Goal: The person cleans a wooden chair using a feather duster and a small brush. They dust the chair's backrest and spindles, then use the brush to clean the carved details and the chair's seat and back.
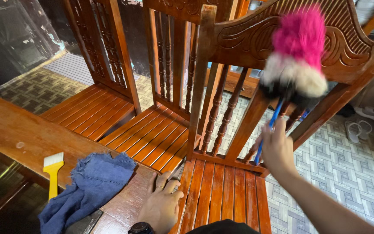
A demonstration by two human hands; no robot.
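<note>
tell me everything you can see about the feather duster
The feather duster has a fluffy head in three bands: bright pink at the tip, cream white in the middle, black at the base. A thin blue handle runs down from it into the right hand, which grips it raised. The head is blurred and lies against the carved back of the nearest wooden chair, tilted up and slightly to the right. The fibres look soft, though whether real feather or synthetic cannot be told.

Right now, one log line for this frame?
right hand: holds duster at chair back | left hand: flat on table edge | beside: blue cloth, yellow brush
</note>
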